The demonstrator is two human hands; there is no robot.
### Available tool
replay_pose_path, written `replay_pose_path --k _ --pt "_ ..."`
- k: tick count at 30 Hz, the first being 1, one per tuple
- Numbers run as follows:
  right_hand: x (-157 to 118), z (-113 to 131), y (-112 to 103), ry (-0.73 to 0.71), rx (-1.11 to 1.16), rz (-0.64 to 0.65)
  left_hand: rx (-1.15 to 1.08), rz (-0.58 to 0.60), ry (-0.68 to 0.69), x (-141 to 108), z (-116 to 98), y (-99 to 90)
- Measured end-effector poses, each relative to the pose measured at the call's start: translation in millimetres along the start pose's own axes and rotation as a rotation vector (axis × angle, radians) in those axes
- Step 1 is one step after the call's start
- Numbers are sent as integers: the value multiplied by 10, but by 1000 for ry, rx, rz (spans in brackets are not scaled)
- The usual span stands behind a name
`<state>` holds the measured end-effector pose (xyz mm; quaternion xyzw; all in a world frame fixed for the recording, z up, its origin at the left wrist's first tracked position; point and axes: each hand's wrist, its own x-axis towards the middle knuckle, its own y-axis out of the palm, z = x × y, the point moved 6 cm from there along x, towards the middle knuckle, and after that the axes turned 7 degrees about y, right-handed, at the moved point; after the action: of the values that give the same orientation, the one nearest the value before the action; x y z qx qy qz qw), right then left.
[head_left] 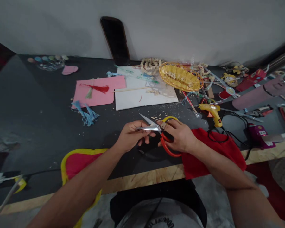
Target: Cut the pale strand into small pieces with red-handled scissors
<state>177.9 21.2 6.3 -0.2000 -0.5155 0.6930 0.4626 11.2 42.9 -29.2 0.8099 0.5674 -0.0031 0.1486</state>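
Steel scissors (158,128) with red and yellow handles (172,154), blades (147,119) apart, in the grip of right fingers (169,129), left fingers' (134,125) hold unclear.

Scissors (154,128), phone (116,41), bottle (254,96) — one each

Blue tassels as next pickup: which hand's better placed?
Likely left. The left hand is nearer the blue tassels; the right hand holds the scissors. Can't tell whether the left pinches something small.

dark phone (116,41) against wall (171,28); pink bottle (254,97) at right
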Motion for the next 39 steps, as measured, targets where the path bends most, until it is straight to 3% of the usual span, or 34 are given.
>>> replay_pose_path --k 7,30,39 --pt "25 1 -14 72 -22 38 -2 6 35 13 3 -12" --pt "47 8 -24 -115 52 17 22 140 -81 -22 16 72" --pt "3 42 4 -56 29 23 1 142 -85 -16 58 47"
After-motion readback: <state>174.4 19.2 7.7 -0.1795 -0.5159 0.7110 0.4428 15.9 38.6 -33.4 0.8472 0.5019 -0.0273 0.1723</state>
